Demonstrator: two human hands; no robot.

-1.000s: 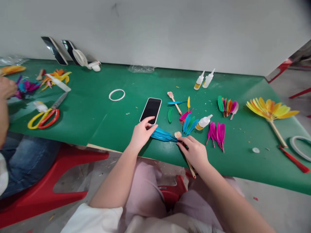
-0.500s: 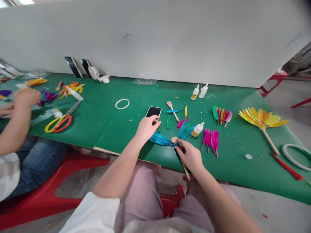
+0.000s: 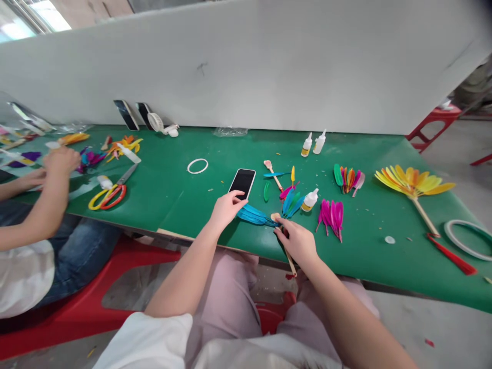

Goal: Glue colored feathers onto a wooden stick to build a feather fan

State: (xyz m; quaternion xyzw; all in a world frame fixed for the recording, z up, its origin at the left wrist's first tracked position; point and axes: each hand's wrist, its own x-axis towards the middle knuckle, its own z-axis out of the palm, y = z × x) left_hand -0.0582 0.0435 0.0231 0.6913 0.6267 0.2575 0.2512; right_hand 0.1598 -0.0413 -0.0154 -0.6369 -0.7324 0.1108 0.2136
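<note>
My left hand (image 3: pixel 225 209) lies on the green table (image 3: pixel 172 192), fingers curled, its fingertips resting on the near edge of a black phone (image 3: pixel 242 183) and on a fan of blue feathers (image 3: pixel 254 215). My right hand (image 3: pixel 296 241) pinches a thin wooden stick (image 3: pixel 289 261) whose round wooden head (image 3: pixel 275 217) sits where the blue feathers meet. More blue and green feathers (image 3: pixel 292 203) fan out just past the head. A small glue bottle (image 3: pixel 309 200) lies beside them.
Magenta feathers (image 3: pixel 331 214), a mixed feather bunch (image 3: pixel 347 178), a finished yellow feather fan (image 3: pixel 413 185), two upright glue bottles (image 3: pixel 312 143) and a white ring (image 3: pixel 197 166) lie on the table. At left a co-worker's hand (image 3: pixel 59 159) works near scissors (image 3: pixel 108 192). A white partition stands behind.
The view has tilted up and drawn back. My left hand covered part of the phone half a second ago and now rests at its near edge. My right hand keeps its hold on the stick.
</note>
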